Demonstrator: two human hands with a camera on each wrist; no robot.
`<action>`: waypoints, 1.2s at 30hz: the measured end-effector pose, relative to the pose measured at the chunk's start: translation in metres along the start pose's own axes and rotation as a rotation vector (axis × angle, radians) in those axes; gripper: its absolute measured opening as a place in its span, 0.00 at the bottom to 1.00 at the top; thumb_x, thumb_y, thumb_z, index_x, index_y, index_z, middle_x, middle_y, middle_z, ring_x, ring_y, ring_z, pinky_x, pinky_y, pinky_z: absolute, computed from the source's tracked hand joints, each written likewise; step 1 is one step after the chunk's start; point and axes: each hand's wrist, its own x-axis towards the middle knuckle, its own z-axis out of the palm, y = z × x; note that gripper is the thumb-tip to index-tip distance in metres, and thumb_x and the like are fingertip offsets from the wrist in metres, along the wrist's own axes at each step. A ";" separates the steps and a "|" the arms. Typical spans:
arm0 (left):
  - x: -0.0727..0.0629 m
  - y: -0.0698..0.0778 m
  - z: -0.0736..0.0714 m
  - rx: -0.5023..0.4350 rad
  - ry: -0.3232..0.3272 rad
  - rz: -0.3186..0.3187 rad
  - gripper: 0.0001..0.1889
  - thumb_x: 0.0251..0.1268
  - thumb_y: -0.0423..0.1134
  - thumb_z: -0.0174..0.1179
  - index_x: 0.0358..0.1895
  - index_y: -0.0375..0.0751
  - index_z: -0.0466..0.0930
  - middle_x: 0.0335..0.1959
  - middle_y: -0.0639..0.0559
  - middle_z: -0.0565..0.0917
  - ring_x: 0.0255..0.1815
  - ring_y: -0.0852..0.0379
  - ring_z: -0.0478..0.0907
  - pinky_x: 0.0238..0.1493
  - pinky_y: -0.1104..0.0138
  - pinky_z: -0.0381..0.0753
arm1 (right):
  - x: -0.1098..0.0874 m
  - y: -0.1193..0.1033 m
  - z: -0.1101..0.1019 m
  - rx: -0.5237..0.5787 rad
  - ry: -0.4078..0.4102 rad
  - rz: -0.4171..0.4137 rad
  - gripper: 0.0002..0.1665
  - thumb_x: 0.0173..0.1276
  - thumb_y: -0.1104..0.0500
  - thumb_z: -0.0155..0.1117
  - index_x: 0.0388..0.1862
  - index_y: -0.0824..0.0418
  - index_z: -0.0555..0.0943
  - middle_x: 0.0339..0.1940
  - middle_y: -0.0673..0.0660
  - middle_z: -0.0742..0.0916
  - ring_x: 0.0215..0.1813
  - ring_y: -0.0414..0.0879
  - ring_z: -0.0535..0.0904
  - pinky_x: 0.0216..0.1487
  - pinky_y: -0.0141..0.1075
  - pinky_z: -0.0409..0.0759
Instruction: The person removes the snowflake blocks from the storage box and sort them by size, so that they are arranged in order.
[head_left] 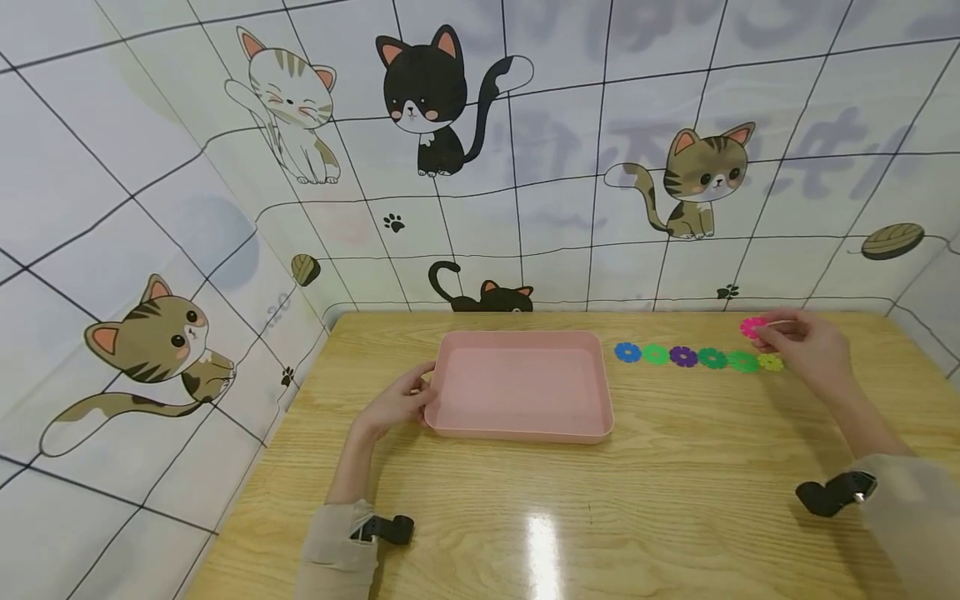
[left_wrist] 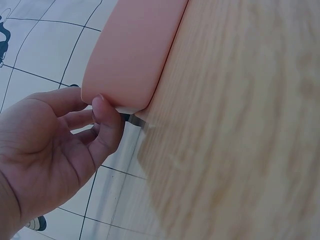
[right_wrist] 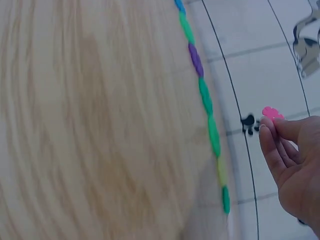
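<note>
My left hand (head_left: 396, 398) grips the left side of a shallow pink tray (head_left: 525, 385); in the left wrist view its thumb and fingers close on the tray's corner (left_wrist: 132, 60). Between the thumb and fingertips of my right hand (head_left: 813, 350) is a pink flower-shaped plastic disc (head_left: 752, 327), pinched above the far right of the table. Below that hand runs a row of similar discs: blue (head_left: 627, 352), light green (head_left: 656, 354), purple (head_left: 683, 357), dark green (head_left: 712, 358), green (head_left: 743, 361) and yellow (head_left: 770, 362). The right wrist view shows another green disc (right_wrist: 226, 200) past the yellow one, hidden by the hand in the head view.
The wooden table (head_left: 510, 500) reaches back to a wall (head_left: 555, 183) covered with cartoon cats and grid lines. A second wall (head_left: 150, 250) stands along the left. The disc row lies right of the tray, close to the table's back edge.
</note>
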 end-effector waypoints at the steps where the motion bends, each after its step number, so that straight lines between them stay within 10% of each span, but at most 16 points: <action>1: 0.000 0.000 0.000 0.000 0.000 0.001 0.30 0.80 0.29 0.47 0.79 0.32 0.50 0.38 0.38 0.72 0.26 0.55 0.77 0.32 0.64 0.83 | -0.001 0.005 -0.005 0.000 0.014 0.017 0.22 0.76 0.56 0.62 0.57 0.73 0.74 0.30 0.30 0.82 0.29 0.28 0.83 0.31 0.24 0.81; 11: 0.002 -0.002 -0.001 0.003 0.002 0.003 0.29 0.81 0.30 0.47 0.80 0.34 0.51 0.39 0.37 0.72 0.27 0.54 0.77 0.32 0.64 0.83 | -0.010 0.045 -0.049 -0.088 0.164 0.182 0.14 0.78 0.58 0.58 0.47 0.70 0.76 0.24 0.27 0.76 0.23 0.24 0.77 0.24 0.24 0.78; 19: 0.003 -0.002 -0.002 -0.009 -0.001 0.002 0.30 0.81 0.30 0.48 0.80 0.34 0.51 0.40 0.36 0.72 0.27 0.53 0.77 0.33 0.64 0.83 | -0.018 0.059 -0.068 -0.229 0.214 0.330 0.23 0.80 0.60 0.52 0.58 0.81 0.71 0.25 0.39 0.75 0.22 0.22 0.67 0.20 0.24 0.75; 24: 0.003 -0.001 -0.002 -0.021 0.002 0.006 0.30 0.80 0.30 0.48 0.80 0.34 0.51 0.39 0.39 0.72 0.27 0.53 0.77 0.32 0.65 0.83 | -0.022 0.063 -0.072 -0.346 0.192 0.444 0.27 0.81 0.55 0.50 0.61 0.81 0.69 0.46 0.74 0.76 0.38 0.52 0.73 0.26 0.29 0.67; 28: 0.004 0.000 -0.002 -0.028 0.000 0.010 0.30 0.80 0.30 0.48 0.80 0.34 0.51 0.39 0.40 0.71 0.28 0.53 0.77 0.32 0.65 0.83 | -0.019 0.068 -0.072 -0.366 0.188 0.500 0.29 0.81 0.55 0.49 0.64 0.81 0.68 0.55 0.79 0.73 0.54 0.71 0.68 0.38 0.41 0.70; 33: 0.005 -0.001 -0.002 -0.038 0.002 0.008 0.30 0.80 0.30 0.48 0.79 0.34 0.51 0.39 0.40 0.71 0.27 0.54 0.77 0.32 0.65 0.82 | -0.014 0.077 -0.072 -0.418 0.174 0.524 0.30 0.81 0.54 0.49 0.62 0.81 0.68 0.56 0.81 0.72 0.59 0.75 0.66 0.63 0.64 0.64; 36: 0.005 -0.001 -0.001 -0.043 0.003 0.009 0.30 0.80 0.30 0.48 0.79 0.33 0.52 0.39 0.40 0.71 0.28 0.53 0.77 0.33 0.66 0.82 | -0.012 0.081 -0.073 -0.433 0.174 0.525 0.28 0.80 0.55 0.49 0.60 0.82 0.68 0.55 0.81 0.73 0.57 0.75 0.68 0.59 0.63 0.67</action>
